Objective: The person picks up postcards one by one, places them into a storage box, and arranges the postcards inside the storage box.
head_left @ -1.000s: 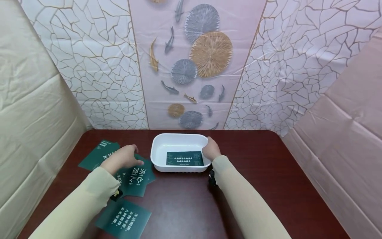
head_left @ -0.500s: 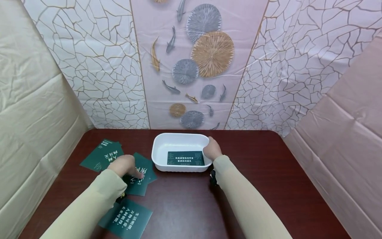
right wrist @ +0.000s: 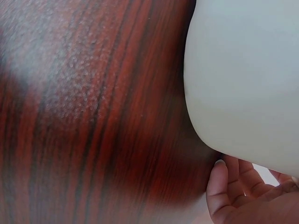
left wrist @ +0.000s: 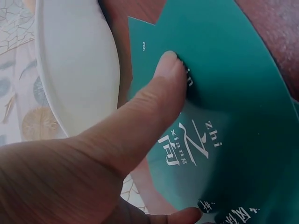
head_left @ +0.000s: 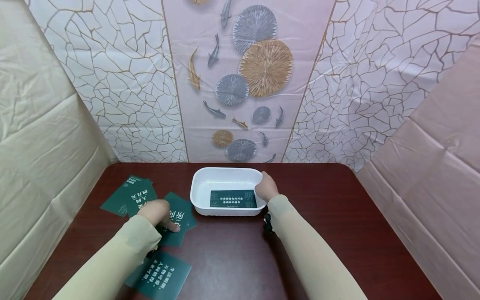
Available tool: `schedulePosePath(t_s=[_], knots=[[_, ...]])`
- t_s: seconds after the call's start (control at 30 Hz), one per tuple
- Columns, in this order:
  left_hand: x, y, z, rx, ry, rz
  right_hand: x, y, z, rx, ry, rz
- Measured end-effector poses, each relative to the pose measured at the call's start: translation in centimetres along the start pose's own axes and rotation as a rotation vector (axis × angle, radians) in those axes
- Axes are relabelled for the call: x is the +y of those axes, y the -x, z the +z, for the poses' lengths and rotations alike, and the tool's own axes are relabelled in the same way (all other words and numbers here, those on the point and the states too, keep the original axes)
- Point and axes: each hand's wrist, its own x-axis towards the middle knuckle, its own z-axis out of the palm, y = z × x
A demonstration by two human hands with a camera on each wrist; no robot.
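Green cards with white Chinese lettering lie overlapping on the left of the table. My left hand (head_left: 159, 213) is over this group, and its thumb (left wrist: 163, 88) lies straight on the face of one green card (left wrist: 219, 51). A fingertip touches the cards lower down in the left wrist view; the other fingers are partly hidden. My right hand (head_left: 267, 187) holds the right end of a white plastic tray (head_left: 225, 211), fingers curled at its side in the right wrist view. Inside the tray lies another green card (head_left: 233, 198).
One separate green card (head_left: 161, 275) lies nearer the front, beside the left sleeve. The dark red wood-grain table (head_left: 337, 233) extends to the right of the tray. Patterned cloth (head_left: 142, 83) hangs behind it.
My left hand has come down and nearer, from hovering over the cards to touching one with the thumb. My right hand and the tray stay in place.
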Motion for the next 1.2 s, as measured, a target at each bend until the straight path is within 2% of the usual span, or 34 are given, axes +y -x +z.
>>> schedulePosePath(t_s=[0.43,0.67,0.9,1.07,1.2], knots=[[0.1,-0.4,0.2,-0.002,-0.015,-0.022,-0.1,0.1,0.0,0.005,-0.004,-0.006],[-0.1,-0.8,0.3,0.016,0.002,0.007,0.0,0.1,0.0,0.003,0.003,-0.010],[-0.7,-1.3,0.6,0.053,0.074,0.063,0.1,0.0,0.0,-0.002,0.000,-0.001],[-1.0,-1.4,0.7,0.066,0.146,0.048,0.1,0.0,0.0,-0.002,0.003,-0.007],[-1.2,-1.4,0.6,0.054,0.162,0.015,0.0,0.1,0.0,0.000,0.008,-0.011]])
